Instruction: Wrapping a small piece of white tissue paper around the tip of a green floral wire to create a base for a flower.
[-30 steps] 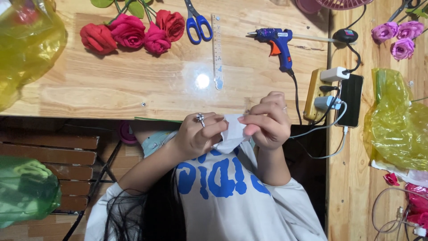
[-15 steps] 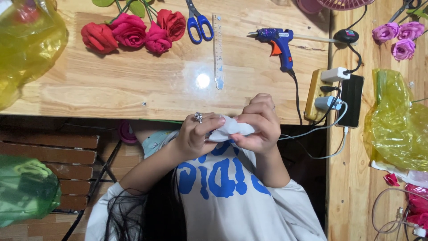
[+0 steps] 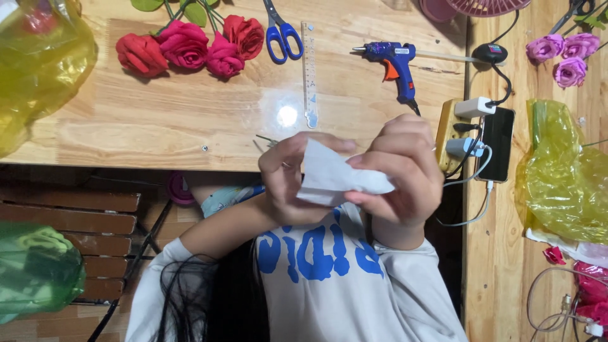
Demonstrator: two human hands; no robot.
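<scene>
We're pinching white folded fabric (image 3: 335,177) between left hand (image 3: 288,180) and right hand (image 3: 405,171); glue gun (image 3: 394,63) at 12 o'clock, careless reach risks burns

From my feed, the white folded piece (image 3: 339,177) is partly covered: the left hand (image 3: 288,183) hides its near edge and the fingertips of the right hand (image 3: 402,168) cover its far end, so I cannot tell its full shape or what it is made of. The left palm is turned away, so its grip shows only in part. The yellow plastic bag (image 3: 38,69) is cut off by the left edge, and the green bag (image 3: 35,269) too. The pink fan (image 3: 484,6) and the scissors (image 3: 282,31) run out past the top edge. A small metal bit (image 3: 204,148) on the table (image 3: 158,120) is too small to identify.
</scene>
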